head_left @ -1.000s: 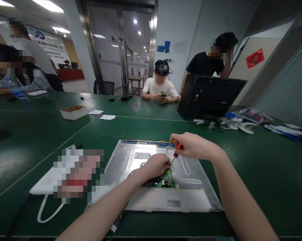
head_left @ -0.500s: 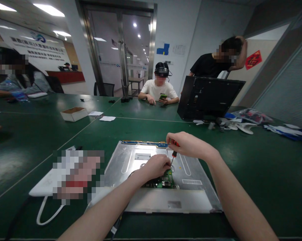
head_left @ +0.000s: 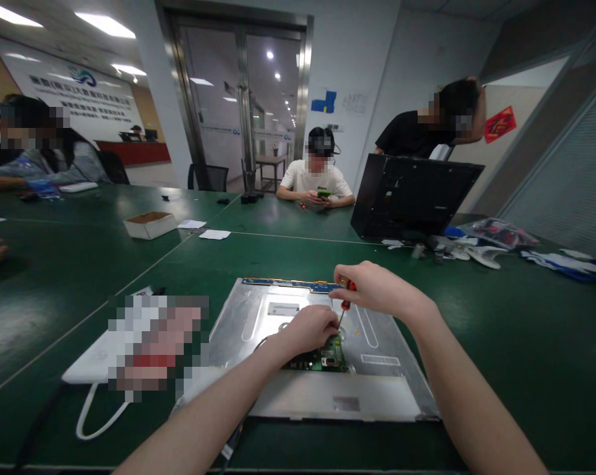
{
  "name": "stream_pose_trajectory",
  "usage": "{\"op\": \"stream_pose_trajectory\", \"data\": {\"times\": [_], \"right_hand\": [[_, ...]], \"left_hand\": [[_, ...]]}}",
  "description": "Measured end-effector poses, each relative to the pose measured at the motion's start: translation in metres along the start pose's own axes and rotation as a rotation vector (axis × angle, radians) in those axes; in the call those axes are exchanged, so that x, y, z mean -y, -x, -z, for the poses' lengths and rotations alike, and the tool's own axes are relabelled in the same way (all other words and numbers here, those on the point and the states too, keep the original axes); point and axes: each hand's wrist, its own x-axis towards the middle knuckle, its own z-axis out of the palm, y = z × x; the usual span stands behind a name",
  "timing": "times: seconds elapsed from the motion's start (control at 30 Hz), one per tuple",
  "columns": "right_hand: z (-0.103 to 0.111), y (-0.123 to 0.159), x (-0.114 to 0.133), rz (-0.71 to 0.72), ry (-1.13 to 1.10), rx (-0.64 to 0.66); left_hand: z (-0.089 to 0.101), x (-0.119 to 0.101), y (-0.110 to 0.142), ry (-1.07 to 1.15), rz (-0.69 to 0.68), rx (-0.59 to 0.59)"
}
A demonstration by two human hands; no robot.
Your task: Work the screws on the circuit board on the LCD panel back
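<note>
A silver metal display panel (head_left: 399, 369) lies flat on the green table before me, with a blue circuit strip along its far edge. My right hand (head_left: 372, 287) is closed on a red-and-black screwdriver (head_left: 347, 298), whose shaft points down at the green circuit board (head_left: 330, 356) on the panel. Over that board rests my left hand (head_left: 314, 328), its fingers pinched together beside the screwdriver's tip. Whatever the left fingertips hold is hidden, and so is the spot where the tip meets the board.
To the left lies a white device with a cable (head_left: 88, 422), partly blurred out. Farther back are an open cardboard box (head_left: 151, 227) and papers (head_left: 213, 235). A black monitor (head_left: 421, 194) stands at the right, near loose parts. Co-workers sit and stand around the table.
My right hand and the screwdriver have shifted very slightly, along with a small turn of the view. The person opposite has brought both hands to the green phone.
</note>
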Motion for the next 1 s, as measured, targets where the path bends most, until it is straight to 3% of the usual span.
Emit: {"op": "stream_pose_trajectory", "data": {"times": [0.23,0.4,0.67,1.0], "right_hand": [[0.001,0.003,0.004,-0.097,0.164,-0.019],[0.001,0.001,0.000,-0.056,0.186,-0.009],[0.003,0.002,-0.007,0.057,0.036,0.040],[0.001,0.000,0.005,-0.104,0.194,-0.027]], "left_hand": [[0.003,-0.001,0.000,0.016,-0.015,-0.002],[0.004,-0.001,0.000,0.025,-0.006,0.007],[0.003,0.001,0.000,0.004,-0.022,0.002],[0.002,0.001,0.000,-0.008,-0.026,-0.004]]}}
